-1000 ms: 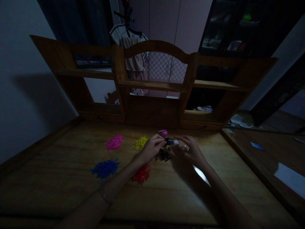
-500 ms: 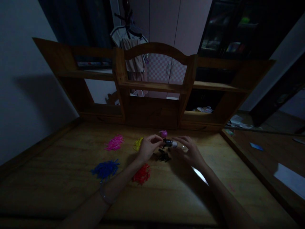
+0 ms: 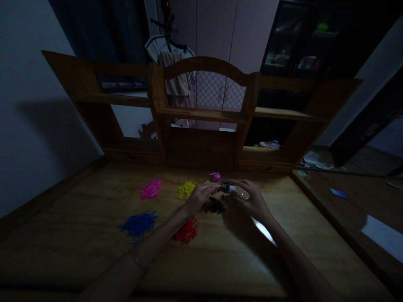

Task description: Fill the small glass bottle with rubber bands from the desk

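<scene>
My right hand is closed around a small clear, bulb-shaped bottle, tilted on its side above the table. Its pale neck points left, with a dark bunch at that end. My left hand has its fingers together at this dark end, with a few thin black strips at the fingertips; their exact grip is partly hidden. Below the hands lies a pile of black strips. Just behind them sits a small round purple object with a tab.
Piles of pink strips, yellow strips, blue strips and red strips lie on the wooden table. A wooden shelf unit stands along the back edge. White paper lies on a surface at right.
My left fingers have shifted slightly and straightened at the dark end. The bottle has moved a little to the right and its tilt has changed slightly. The yellow pile shows more.
</scene>
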### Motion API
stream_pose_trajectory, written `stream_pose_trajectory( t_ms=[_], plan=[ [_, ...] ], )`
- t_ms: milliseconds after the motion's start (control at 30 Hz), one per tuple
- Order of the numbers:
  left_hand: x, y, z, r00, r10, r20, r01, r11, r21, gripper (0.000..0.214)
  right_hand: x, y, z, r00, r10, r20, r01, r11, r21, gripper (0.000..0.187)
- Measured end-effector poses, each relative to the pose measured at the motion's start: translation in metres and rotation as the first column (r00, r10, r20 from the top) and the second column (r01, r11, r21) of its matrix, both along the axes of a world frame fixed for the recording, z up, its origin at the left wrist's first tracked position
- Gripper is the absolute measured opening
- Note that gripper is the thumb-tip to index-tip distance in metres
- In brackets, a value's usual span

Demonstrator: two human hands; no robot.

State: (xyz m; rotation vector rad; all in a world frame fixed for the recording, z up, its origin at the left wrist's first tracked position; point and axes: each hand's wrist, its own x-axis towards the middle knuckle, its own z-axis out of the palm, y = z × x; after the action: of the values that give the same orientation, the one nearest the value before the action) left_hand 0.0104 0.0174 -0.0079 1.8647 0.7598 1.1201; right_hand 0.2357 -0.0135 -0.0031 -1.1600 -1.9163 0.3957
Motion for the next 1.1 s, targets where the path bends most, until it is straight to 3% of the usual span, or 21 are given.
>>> stream_pose_trajectory(
  t_ms=[100,267,367,467,667,767,867,967,1100],
  plan=[
    [0.002,-0.005,0.005,0.999,0.023,0.036,-0.025,0.998,0.054,0.037,-0.001,0.0,0.001,0.998,0.023,-0.054,-0.025,0.999,-0.031,0.043],
    [0.005,-0.007,0.01,0.977,0.201,0.071,-0.211,0.956,0.202,0.024,-0.003,-0.001,0.004,0.994,0.029,-0.107,-0.036,0.997,-0.072,0.044],
    [0.006,-0.004,0.008,0.972,0.223,0.067,-0.233,0.949,0.212,0.018,-0.004,-0.001,0.004,0.992,0.04,-0.12,-0.051,0.995,-0.09,0.045],
    [0.007,-0.002,0.005,0.971,0.219,0.098,-0.233,0.958,0.165,0.015,-0.005,-0.002,0.002,0.992,0.056,-0.114,-0.067,0.994,-0.092,0.045],
    [0.006,-0.001,0.008,0.941,0.258,0.219,-0.246,0.966,-0.084,0.017,-0.006,-0.002,0.003,0.989,0.081,-0.125,-0.099,0.985,-0.138,0.045],
    [0.007,-0.004,0.012,0.942,0.214,0.257,-0.194,0.976,-0.103,0.015,-0.005,-0.002,0.003,0.984,0.085,-0.157,-0.11,0.982,-0.156,0.045],
    [0.007,-0.007,0.016,0.944,0.188,0.271,-0.18,0.982,-0.057,0.015,-0.004,-0.002,0.004,0.968,0.078,-0.237,-0.132,0.966,-0.222,0.047],
    [0.003,-0.005,0.019,0.938,0.249,0.242,-0.264,0.964,0.029,0.016,-0.003,-0.001,0.005,0.915,0.032,-0.401,-0.173,0.931,-0.322,0.046],
    [-0.008,0.009,0.014,0.945,0.328,0.012,-0.323,0.925,0.201,0.018,0.003,0.001,0.008,0.79,-0.038,-0.612,-0.215,0.917,-0.335,0.041]
  ],
)
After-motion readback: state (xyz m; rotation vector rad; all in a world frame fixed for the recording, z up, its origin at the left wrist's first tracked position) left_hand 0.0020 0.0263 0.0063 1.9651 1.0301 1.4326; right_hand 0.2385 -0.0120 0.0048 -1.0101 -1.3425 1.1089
